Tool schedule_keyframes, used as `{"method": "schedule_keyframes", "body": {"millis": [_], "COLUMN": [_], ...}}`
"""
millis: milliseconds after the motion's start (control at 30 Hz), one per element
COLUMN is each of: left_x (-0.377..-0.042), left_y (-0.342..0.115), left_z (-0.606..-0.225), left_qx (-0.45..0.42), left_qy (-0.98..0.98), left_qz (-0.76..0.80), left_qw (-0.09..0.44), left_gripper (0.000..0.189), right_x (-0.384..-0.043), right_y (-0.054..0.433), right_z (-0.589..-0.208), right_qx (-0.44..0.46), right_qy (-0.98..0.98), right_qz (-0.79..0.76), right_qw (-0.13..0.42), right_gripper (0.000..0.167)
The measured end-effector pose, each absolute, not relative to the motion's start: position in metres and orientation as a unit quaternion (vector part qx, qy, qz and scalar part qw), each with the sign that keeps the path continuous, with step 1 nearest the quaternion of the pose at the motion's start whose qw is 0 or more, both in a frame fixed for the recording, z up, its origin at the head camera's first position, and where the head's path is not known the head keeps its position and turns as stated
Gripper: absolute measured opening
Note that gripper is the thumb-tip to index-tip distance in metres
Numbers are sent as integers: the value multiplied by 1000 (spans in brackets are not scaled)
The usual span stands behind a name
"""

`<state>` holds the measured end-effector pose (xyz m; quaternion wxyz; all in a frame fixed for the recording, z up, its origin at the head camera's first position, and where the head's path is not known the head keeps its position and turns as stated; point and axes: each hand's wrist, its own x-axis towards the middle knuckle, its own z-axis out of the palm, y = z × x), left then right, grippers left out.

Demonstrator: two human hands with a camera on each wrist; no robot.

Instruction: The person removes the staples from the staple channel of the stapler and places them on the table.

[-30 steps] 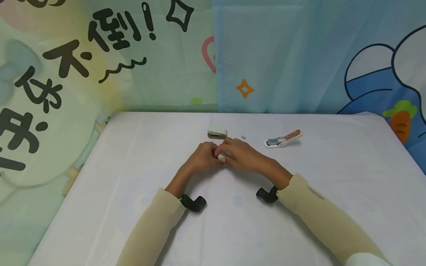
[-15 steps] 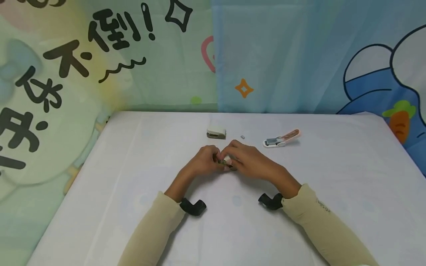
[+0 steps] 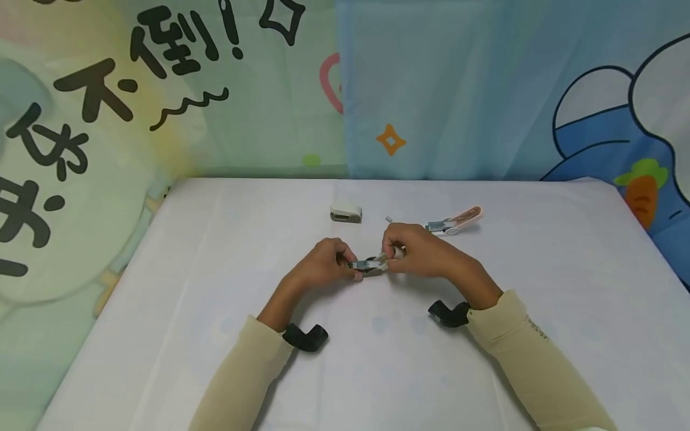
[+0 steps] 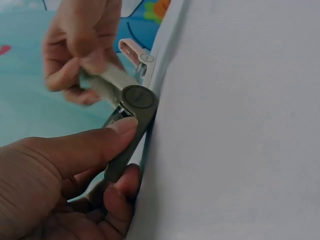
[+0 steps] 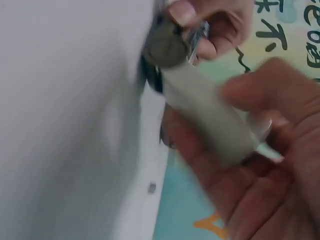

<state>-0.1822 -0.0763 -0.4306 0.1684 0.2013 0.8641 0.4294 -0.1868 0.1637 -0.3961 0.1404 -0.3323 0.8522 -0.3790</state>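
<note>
A small stapler [image 3: 371,265] with a grey-green base and a pale top is swung open between the hands, its metal staple channel showing. My left hand [image 3: 325,263] pinches the base; in the left wrist view the thumb lies along the base beside the round hinge [image 4: 138,96]. My right hand [image 3: 426,250] grips the raised pale top cover [image 5: 202,107], which is blurred in the right wrist view. The cover's far end is partly hidden by the right fingers.
Behind the hands stands a closed white and grey stapler [image 3: 345,214]. A pink and white stapler [image 3: 463,219] lies opened at the back right, partly behind the right hand. A small grey staple strip [image 3: 389,219] lies between them. A printed curtain [image 3: 447,90] hangs behind the table.
The hands have drawn apart, the right hand moving rightward with the top cover, and the stapler has swung open. The head view has shifted slightly.
</note>
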Motion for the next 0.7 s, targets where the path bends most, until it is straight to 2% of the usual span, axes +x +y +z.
{"method": "schedule_keyframes", "body": {"millis": [133,367,567,700], "left_x": [-183,-181,-180,-179], "left_y": [-76,-76,-77,-76], "left_z": [-430,-426,-425,-427], "left_qx": [208,199,202,205], "left_qy": [865,872,870,868], "left_qz": [428,420,427,430], "left_qw": [159,155,141,143], "left_gripper": [19,18,18,20], "right_x": [-191,-192,-190,-184], "right_y": [169,168,168,164], "right_z": [-397,-394,-389,-385], "right_qx": [-323,-328,-340,-341], "right_qy": [868,867,877,898], "right_qz": [-346,-340,-305,-248], "right_qw": [150,158,149,125], "right_gripper": [22,18,8,11]}}
